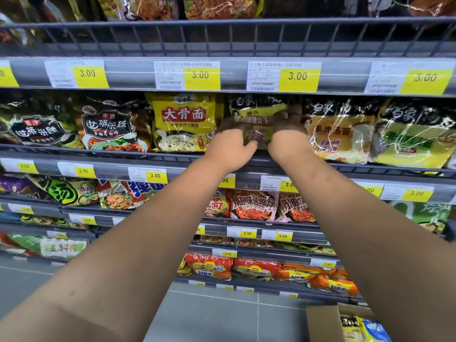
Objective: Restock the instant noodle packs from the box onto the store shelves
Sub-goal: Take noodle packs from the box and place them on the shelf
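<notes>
noodle pack (256, 114) on shelf (123, 154) between left hand (233, 149) and right hand (287, 141); box (320, 322) on floor (222, 317) below.

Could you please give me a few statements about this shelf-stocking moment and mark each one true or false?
1. The left hand and right hand both hold one noodle pack. True.
2. The cardboard box sits at the lower left. False: it is at the lower right.
3. The held pack is right of the yellow pack. True.
4. The price label above it reads 2.00. False: it reads 3.00.
5. The box is empty. False: spare packs show inside it.
</notes>
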